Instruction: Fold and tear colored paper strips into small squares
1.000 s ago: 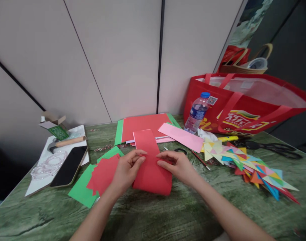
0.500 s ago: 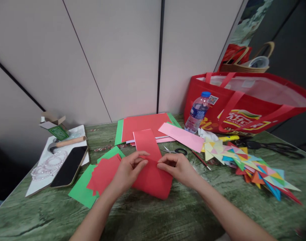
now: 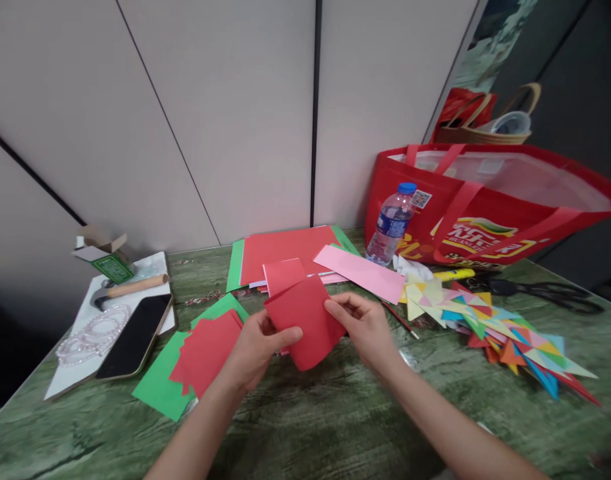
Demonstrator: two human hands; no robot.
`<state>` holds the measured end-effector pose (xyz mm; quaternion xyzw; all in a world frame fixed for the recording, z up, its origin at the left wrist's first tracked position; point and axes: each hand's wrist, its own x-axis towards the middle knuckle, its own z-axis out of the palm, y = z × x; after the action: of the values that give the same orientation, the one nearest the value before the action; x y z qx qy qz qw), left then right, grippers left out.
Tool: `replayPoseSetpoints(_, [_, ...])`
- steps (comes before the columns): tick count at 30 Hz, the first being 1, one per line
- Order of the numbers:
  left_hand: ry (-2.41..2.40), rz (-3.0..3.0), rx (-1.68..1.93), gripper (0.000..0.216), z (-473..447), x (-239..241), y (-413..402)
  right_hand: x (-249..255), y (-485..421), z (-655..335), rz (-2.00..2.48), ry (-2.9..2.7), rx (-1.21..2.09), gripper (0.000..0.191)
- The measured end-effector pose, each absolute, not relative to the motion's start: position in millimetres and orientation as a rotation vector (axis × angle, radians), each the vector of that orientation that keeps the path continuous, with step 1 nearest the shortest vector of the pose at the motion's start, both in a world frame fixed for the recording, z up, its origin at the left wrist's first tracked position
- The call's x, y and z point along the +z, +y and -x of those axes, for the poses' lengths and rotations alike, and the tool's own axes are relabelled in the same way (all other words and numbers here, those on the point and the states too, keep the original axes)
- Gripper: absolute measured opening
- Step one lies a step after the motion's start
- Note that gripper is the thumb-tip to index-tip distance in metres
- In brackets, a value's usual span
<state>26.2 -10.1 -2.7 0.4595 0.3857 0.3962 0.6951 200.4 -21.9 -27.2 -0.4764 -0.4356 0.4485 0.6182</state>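
A strip of red paper [image 3: 305, 320] is bent over on itself between my two hands, above the table. My left hand [image 3: 258, 343] pinches its left side, thumb on the front face. At its right edge, my right hand [image 3: 363, 320] grips it between thumb and fingers. Part of the strip [image 3: 284, 275] stretches away behind the folded-over portion. Left of my left hand lies a stack of red paper pieces [image 3: 210, 350] on green paper [image 3: 160, 387]. A pink paper strip [image 3: 363, 272] lies beyond my right hand. The scissors are hidden behind the red paper and my right hand.
At the left are a phone [image 3: 135, 337], a hammer [image 3: 135, 288], beads [image 3: 95, 333] and a small green box [image 3: 108, 260]. A water bottle [image 3: 391, 227] stands by a red bag [image 3: 485, 207]. Folded coloured paper [image 3: 500, 323] and black-handled scissors [image 3: 550, 291] lie at the right.
The red strip has been lifted and its near end folded up and away from me. My left thumb has shifted onto its front face. The view has turned slightly.
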Motion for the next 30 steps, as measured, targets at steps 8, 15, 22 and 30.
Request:
replayPoseSetpoints(8, [0.855, -0.979, 0.892, 0.032, -23.9, -0.7, -7.2, -28.7, -23.8, -198.0, 1.102, -0.971, 0.993, 0.018])
replayPoseSetpoints(15, [0.899, -0.944, 0.899, 0.030, -24.6, -3.4, -6.8, -29.5, -24.5, -197.4, 1.124, -0.972, 0.974, 0.018])
replayPoseSetpoints(22, [0.966, -0.942, 0.962, 0.026, -24.6, -4.6, -4.8, -29.7, -24.0, -196.7, 1.130, -0.958, 0.976, 0.021])
replayPoseSetpoints(30, [0.994, -1.013, 0.950, 0.021, -21.5, -4.2, -3.0, -30.2, -20.9, -199.6, 1.055, -0.838, 0.997, 0.019])
